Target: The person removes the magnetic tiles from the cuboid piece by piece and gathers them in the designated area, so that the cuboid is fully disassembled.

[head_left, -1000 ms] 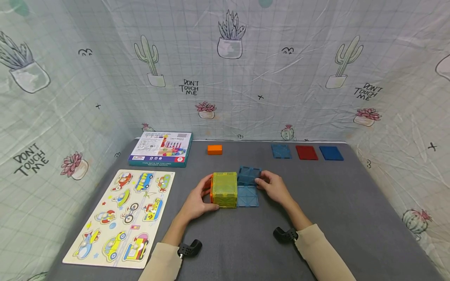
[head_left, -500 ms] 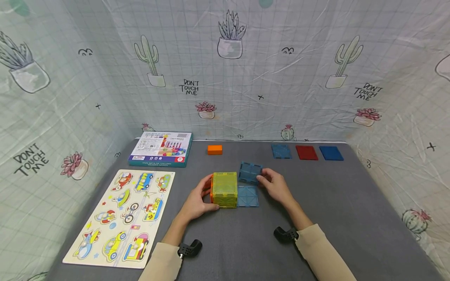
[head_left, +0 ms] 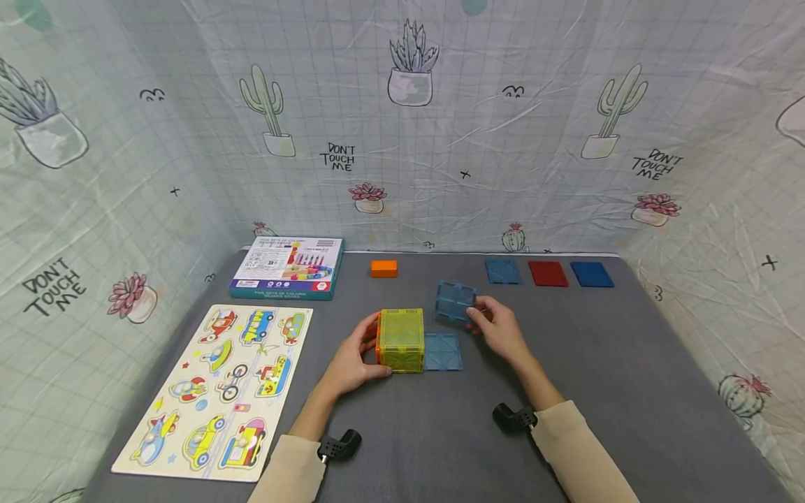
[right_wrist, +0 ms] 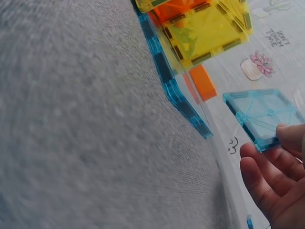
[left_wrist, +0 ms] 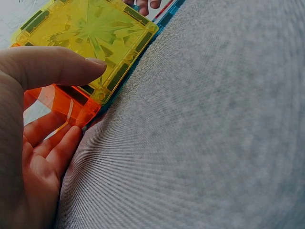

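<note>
A block lay behind the cube, a flat tile beside; left fingers gripped the cube, right fingers a raised tile by one edge.

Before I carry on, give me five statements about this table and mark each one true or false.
1. The right hand pinches a light blue tile. True.
2. The left hand rests on the puzzle board. False: it grips the yellow and orange cube.
3. A second light blue tile lies flat beside the cube. True.
4. The red tile leans against the cube. False: it lies at the back of the table, between a third light blue tile and the dark blue tile.
5. The orange block is apart from the cube. True.
</note>
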`<state>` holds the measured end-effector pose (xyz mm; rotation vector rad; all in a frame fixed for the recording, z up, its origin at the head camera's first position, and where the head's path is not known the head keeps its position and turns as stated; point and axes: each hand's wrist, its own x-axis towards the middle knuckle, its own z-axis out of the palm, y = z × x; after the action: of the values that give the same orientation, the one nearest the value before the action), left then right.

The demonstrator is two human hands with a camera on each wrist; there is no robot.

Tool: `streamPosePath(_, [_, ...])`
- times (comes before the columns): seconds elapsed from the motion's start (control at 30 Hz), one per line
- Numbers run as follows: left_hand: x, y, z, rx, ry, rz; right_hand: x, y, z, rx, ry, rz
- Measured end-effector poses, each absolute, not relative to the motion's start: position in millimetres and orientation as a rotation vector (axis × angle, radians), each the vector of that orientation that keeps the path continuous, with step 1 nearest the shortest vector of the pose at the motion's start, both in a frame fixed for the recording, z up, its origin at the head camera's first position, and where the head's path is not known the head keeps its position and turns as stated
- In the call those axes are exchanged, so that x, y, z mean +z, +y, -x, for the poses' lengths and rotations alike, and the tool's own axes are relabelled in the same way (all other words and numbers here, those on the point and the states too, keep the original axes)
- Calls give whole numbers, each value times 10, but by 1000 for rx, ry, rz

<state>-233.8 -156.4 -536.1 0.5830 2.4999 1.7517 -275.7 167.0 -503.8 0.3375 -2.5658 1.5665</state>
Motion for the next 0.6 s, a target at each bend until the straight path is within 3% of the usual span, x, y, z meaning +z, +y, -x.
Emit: streamPosePath(0.6, [-5354, -1564, 2333, 1752, 2490, -584, -5093, 1888, 2840, 1534, -2471, -180])
